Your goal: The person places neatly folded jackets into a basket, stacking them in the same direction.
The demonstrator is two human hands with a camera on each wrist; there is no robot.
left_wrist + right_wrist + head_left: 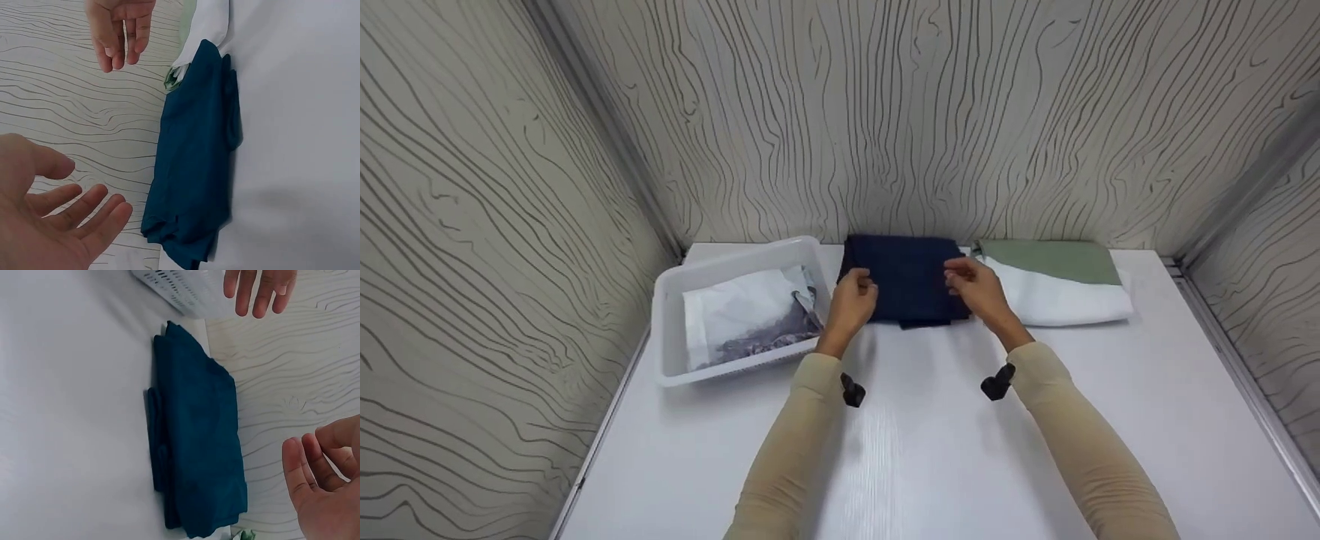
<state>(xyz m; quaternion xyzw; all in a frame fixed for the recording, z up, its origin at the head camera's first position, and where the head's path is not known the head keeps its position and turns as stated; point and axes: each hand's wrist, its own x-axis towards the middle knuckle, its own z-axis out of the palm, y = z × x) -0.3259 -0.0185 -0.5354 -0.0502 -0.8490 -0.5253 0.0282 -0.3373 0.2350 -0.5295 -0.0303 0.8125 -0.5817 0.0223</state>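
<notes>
A folded dark blue cloth (pixel 911 281) lies at the back of the white table, looking teal in both wrist views. My left hand (pixel 853 300) hovers over its left edge, fingers loosely bent and apart from the cloth (pixel 191 146). Above its right edge is my right hand (pixel 979 289), also holding nothing. In the left wrist view the left hand (pixel 62 219) shows relaxed, spread fingers with nothing between them. The right wrist view shows the right hand (pixel 329 472) clear of the cloth (pixel 199 433), its fingers relaxed and bare.
Left of the cloth stands a white plastic basket (pixel 664 337) holding a folded white and grey printed garment (pixel 750 311). To the right lies a folded green and white garment (pixel 1057 285). Wood-patterned panels (pixel 885 112) rise behind the table (pixel 915 450) and at both sides.
</notes>
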